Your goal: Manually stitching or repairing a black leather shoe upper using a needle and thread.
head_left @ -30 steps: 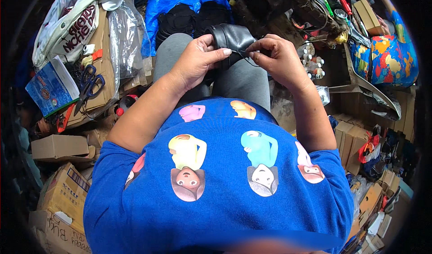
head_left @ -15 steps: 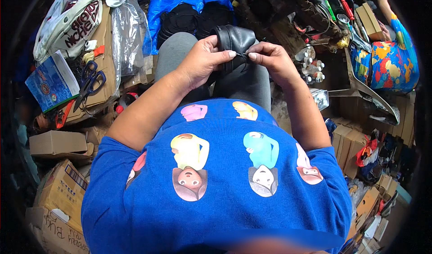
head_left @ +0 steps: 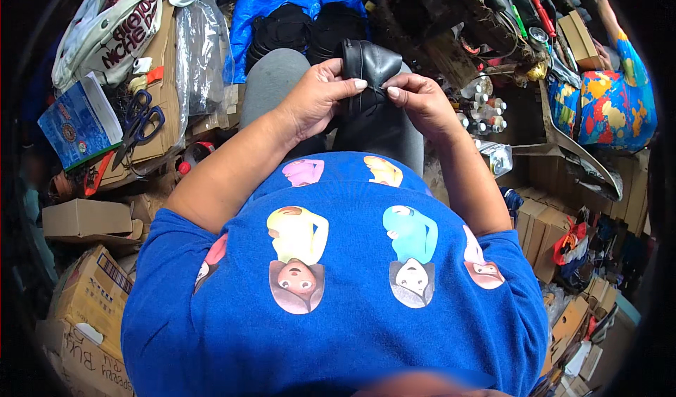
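A black leather shoe upper (head_left: 380,60) with a stitched seam stands over my lap, its rounded end pointing away from me. My left hand (head_left: 325,91) grips its left side, thumb pressed on the near edge and fingers behind. My right hand (head_left: 420,100) is closed at the right side of that edge, thumb and fingers pinched on it. A thin dark strand seems to run between the two thumbs, too small to make out well. Below the hands, the upper's darker lower part blends into the shadow between my grey-clad knees (head_left: 276,77).
Dark shoe parts (head_left: 282,31) lie in stacks on a blue plastic bag (head_left: 246,3) beyond my knees. Scissors (head_left: 141,126) and a blue booklet (head_left: 79,122) rest on cardboard at left. Small bottles (head_left: 486,108) stand at right, near another person in a colourful garment (head_left: 616,108).
The shoe upper has tipped slightly, showing more of its rounded front. My right thumb and fingers have shifted a little right and down along its edge. My left hand keeps its grip.
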{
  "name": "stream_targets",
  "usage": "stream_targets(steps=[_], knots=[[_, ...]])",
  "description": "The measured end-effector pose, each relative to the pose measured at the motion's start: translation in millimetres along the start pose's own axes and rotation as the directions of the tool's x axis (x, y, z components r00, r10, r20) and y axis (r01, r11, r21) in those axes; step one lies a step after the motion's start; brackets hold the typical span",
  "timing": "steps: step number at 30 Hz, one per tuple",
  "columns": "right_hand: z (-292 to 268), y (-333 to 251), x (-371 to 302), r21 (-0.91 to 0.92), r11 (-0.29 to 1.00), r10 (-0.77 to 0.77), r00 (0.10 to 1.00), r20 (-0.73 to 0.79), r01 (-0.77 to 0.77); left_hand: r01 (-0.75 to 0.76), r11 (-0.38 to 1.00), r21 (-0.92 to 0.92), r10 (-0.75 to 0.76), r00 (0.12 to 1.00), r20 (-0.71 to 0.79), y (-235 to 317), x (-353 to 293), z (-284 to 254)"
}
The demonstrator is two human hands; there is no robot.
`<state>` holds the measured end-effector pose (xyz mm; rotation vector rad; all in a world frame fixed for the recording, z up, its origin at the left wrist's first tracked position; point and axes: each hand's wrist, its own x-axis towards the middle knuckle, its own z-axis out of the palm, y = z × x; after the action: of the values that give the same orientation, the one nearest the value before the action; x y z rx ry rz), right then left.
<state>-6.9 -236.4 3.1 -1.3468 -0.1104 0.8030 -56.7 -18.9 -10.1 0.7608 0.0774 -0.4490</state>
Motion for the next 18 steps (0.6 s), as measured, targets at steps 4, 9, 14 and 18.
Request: stream_targets(steps=[4, 9, 14, 18], knots=[[10.1, 5.2, -4.1, -0.11, 0.993, -0.053, 0.997, -0.06, 0.046, 0.018, 1.0, 0.01, -0.017, 0.999, -0.031, -8.5, -1.6, -2.2], [8.4, -8.5, -9.6, -0.329, 0.938, -0.143, 0.987, -0.075, 0.111, 0.06, 0.998, -0.019, -0.061, 0.997, -0.037, -8.4, 0.2, -8.0], [-2.9, -19.0, -15.4, -0.473, 0.878, -0.068, 0.997, 0.028, 0.073, 0.082, 0.983, -0.164, -0.074, 0.996, 0.055, -11.6, 3.3, -9.6], [2.5, -8.0, -10.1, -0.242, 0.97, -0.001, 0.998, -0.07, -0.016, 0.089, 0.984, -0.155, -0.079, 0.995, 0.067, -13.0, 4.3, -11.6]])
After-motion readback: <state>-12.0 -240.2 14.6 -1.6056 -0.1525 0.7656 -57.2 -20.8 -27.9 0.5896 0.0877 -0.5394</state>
